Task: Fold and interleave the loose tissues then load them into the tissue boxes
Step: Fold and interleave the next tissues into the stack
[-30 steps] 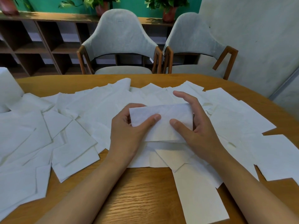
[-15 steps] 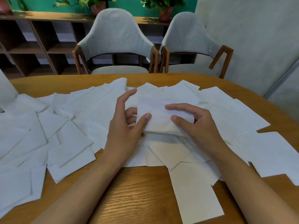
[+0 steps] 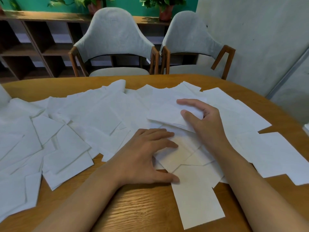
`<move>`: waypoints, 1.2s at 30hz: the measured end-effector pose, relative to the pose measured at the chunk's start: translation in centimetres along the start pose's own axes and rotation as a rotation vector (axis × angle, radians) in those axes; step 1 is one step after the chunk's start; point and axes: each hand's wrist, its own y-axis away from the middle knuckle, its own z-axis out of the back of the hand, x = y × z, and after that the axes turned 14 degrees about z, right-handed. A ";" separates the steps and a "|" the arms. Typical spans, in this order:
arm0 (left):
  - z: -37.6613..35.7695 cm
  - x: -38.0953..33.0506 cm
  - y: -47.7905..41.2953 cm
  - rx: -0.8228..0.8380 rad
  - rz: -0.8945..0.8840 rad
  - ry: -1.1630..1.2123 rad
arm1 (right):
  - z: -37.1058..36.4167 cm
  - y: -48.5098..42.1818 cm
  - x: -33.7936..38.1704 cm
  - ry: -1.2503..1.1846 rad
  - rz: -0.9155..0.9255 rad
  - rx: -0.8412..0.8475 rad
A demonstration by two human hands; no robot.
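Many loose white tissues (image 3: 87, 121) cover the wooden table (image 3: 133, 213). A stack of folded tissues (image 3: 167, 114) lies slightly raised in the middle, and my right hand (image 3: 202, 121) grips its right end with thumb on top and fingers curled round the far edge. My left hand (image 3: 147, 154) rests flat with straight fingers on a loose tissue (image 3: 177, 153) just in front of the stack. Another single tissue (image 3: 199, 203) lies nearest to me. No tissue box is plainly visible.
Two grey chairs (image 3: 115, 42) stand at the table's far side, before a dark shelf unit (image 3: 33, 47) with potted plants. A white object (image 3: 3, 97) sits at the far left edge. Bare wood shows at the near edge.
My left hand let go of the folded stack and came down toward me onto a loose tissue. My right hand keeps the stack and has shifted it slightly right.
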 end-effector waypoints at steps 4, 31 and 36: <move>0.1 -0.1 0.0 -0.065 -0.017 0.045 | -0.1 -0.1 -0.2 0.027 -0.022 0.005; 0.9 -1.5 0.3 0.042 0.060 0.317 | -0.4 -0.1 -0.4 0.024 -0.048 0.045; 2.1 -2.0 0.5 -0.064 0.253 0.639 | -0.3 0.1 0.1 -0.051 0.039 0.115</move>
